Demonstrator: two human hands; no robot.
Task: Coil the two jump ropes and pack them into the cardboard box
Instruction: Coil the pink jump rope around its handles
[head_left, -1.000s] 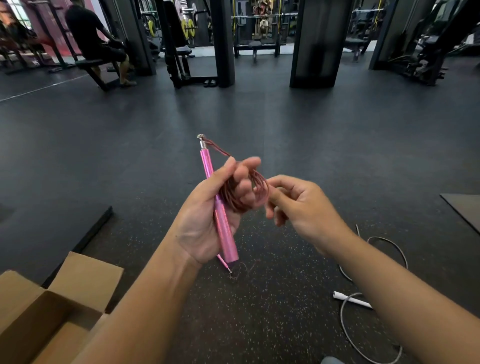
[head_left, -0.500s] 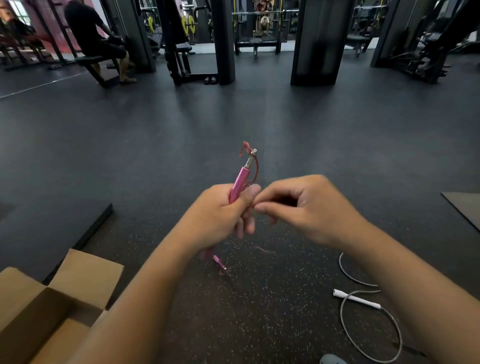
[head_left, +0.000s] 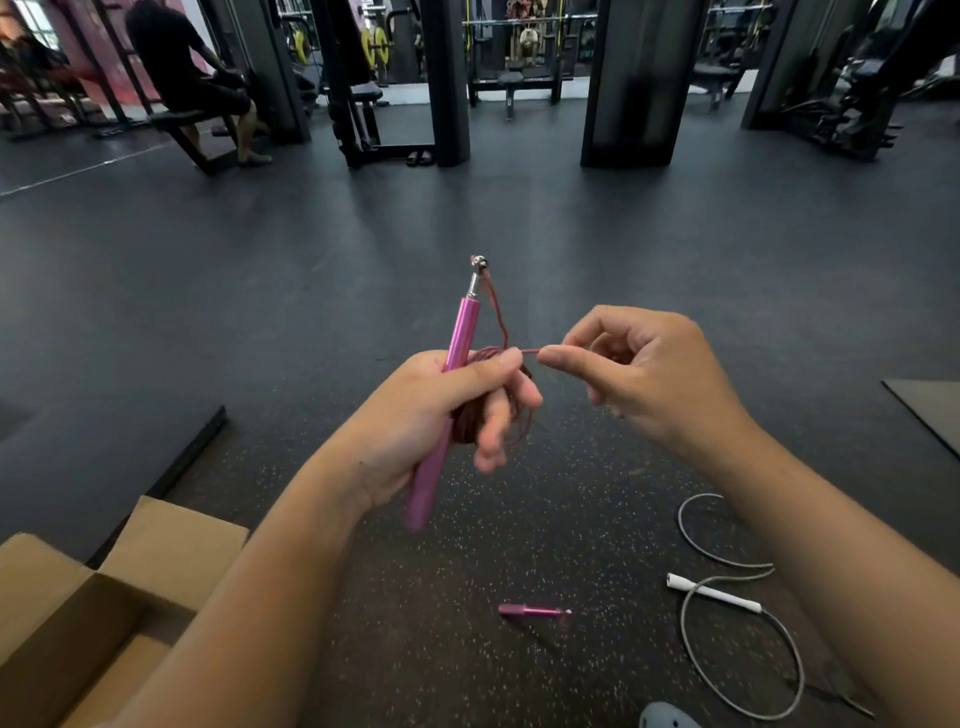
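My left hand (head_left: 441, 415) grips a pink jump rope handle (head_left: 460, 338), upright with its metal tip on top, along with a bundle of coiled dark red cord (head_left: 511, 415) around its fingers. My right hand (head_left: 649, 379) pinches a short stretch of that cord just right of the left thumb. The rope's second pink handle (head_left: 530, 610) appears to hang low, blurred, above the floor. A white-handled jump rope (head_left: 714, 592) with grey cable lies loose on the floor at lower right. The open cardboard box (head_left: 98, 613) sits at lower left.
Dark speckled rubber floor all around. A raised black mat edge (head_left: 182, 462) runs behind the box, and another mat corner (head_left: 930, 405) lies at right. Gym racks, pillars and a seated person (head_left: 187, 78) are far behind. A grey shoe tip (head_left: 667, 717) shows at bottom.
The held handle swung from tilted right back to near upright. My right hand drew away to the right, pulling cord taut. The second handle now hangs lower, near the floor.
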